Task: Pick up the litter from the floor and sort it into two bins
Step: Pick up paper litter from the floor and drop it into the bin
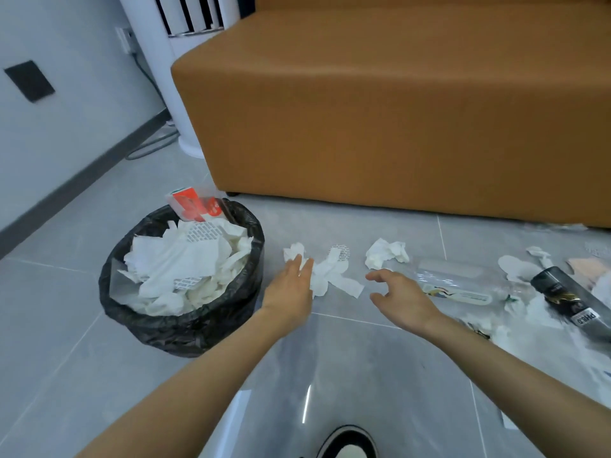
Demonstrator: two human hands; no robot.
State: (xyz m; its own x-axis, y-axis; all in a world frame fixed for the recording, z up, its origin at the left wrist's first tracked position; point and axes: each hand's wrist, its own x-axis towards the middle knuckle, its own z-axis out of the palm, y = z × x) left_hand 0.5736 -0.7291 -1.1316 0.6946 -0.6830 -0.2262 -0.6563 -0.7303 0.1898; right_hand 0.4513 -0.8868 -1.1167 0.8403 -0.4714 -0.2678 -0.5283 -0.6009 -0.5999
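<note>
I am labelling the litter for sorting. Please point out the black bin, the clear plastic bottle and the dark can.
black bin (172,328): head view, front wall of its bag.
clear plastic bottle (459,276): head view, middle of its body.
dark can (565,299): head view, middle of its body.

Round bin lined with a black plastic bag (172,328), holding white paper scraps (178,262), stands at left on the grey tiled floor (66,309). To its right lie crumpled white tissues (330,276); further right, a clear plastic bottle (459,280), then a black aerosol can (565,295). An orange upholstered sofa (396,110) stands behind all.
</note>
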